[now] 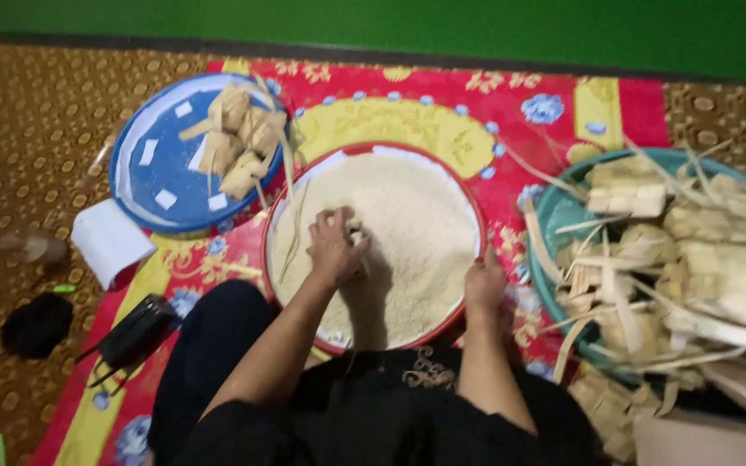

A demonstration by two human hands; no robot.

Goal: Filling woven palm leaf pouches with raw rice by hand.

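Observation:
A round red-rimmed basin (473, 203) full of pale raw rice (407, 233) sits on the mat in front of me. My left hand (335, 246) rests in the rice, its fingers closed around a small woven palm-leaf pouch (355, 229) that shows only partly. My right hand (483, 285) grips the basin's right rim. My dark-clothed lap is below the basin.
A blue tray (150, 185) at the upper left holds several woven leaf pouches (239, 138). A teal basin (554, 216) at the right is heaped with empty pouches and loose leaf strips. A white cloth (110, 242) and a black object (135, 332) lie at the left. A green wall runs along the back.

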